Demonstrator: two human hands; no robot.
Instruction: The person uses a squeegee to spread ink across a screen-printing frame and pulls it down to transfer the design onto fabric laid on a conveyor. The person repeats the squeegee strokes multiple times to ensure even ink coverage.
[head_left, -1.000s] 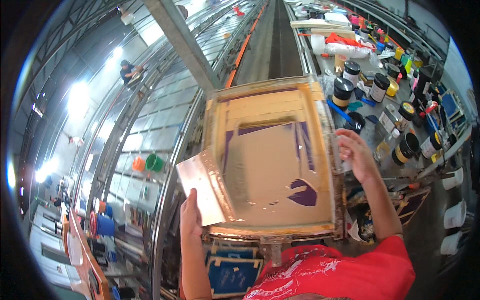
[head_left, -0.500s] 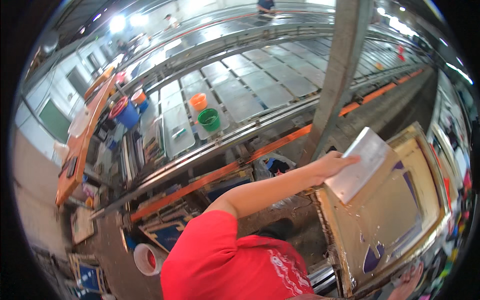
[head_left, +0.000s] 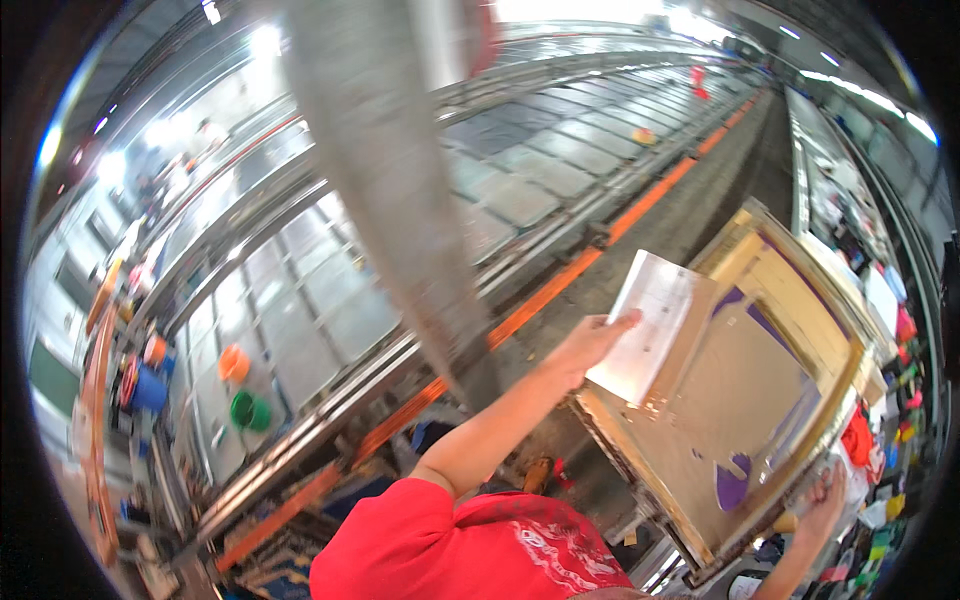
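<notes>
My left hand is closed on a flat silvery metal blade with a tan-coated edge, held over a screen frame. The frame's mesh is smeared with tan ink, with purple patches showing. My right hand is at the frame's right edge, fingers curled; what they grip, if anything, is too indistinct to name.
A grey post rises before a long slatted metal table edged by an orange rail. Orange and green buckets stand leftward. Cluttered containers line the right. A blurred distant person is at upper left.
My view has swung left from the bench, then partly back. The frame and both hands now sit lower right in the picture; the blade in my left hand has moved with them.
</notes>
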